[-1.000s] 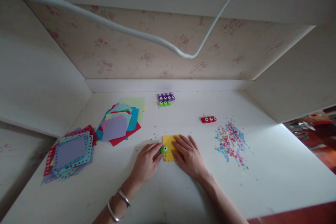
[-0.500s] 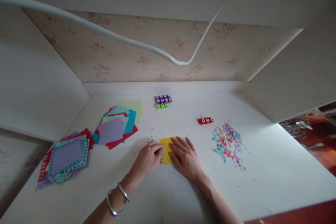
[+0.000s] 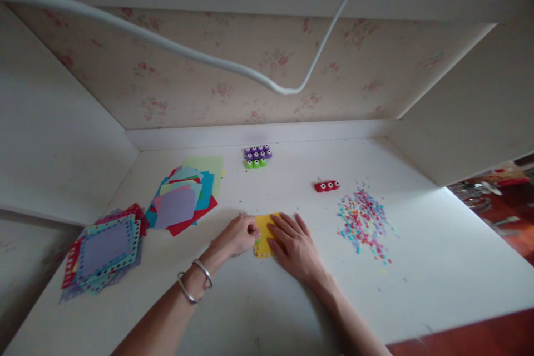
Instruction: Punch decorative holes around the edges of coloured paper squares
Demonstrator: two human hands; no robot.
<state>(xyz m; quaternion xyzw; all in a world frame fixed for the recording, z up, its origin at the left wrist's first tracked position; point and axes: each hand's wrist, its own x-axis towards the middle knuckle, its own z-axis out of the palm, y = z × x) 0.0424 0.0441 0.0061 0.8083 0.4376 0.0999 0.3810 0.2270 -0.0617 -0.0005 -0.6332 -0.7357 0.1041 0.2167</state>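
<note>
Pressing down with curled fingers, the person's left hand (image 3: 242, 234) grips a green craft punch (image 3: 257, 241), mostly hidden beneath it, at the left edge of a yellow paper sheet (image 3: 263, 228). That sheet lies on the white desk (image 3: 292, 178), near its front; the right hand (image 3: 295, 246) rests flat over its right side, fingers extended, grasping nothing. Holes line the sheet's near edge. Paper confetti (image 3: 362, 219) and red craft punches (image 3: 327, 186) sit rightward; purple craft punches (image 3: 257, 152) stand near the wall, and hole-bordered sheets (image 3: 109, 249) are stacked leftward.

A white table (image 3: 450, 267) carries 2 paper piles (image 3: 108, 247), yellow paper (image 3: 262, 227), punches (image 3: 256, 156) and confetti (image 3: 365, 219)
</note>
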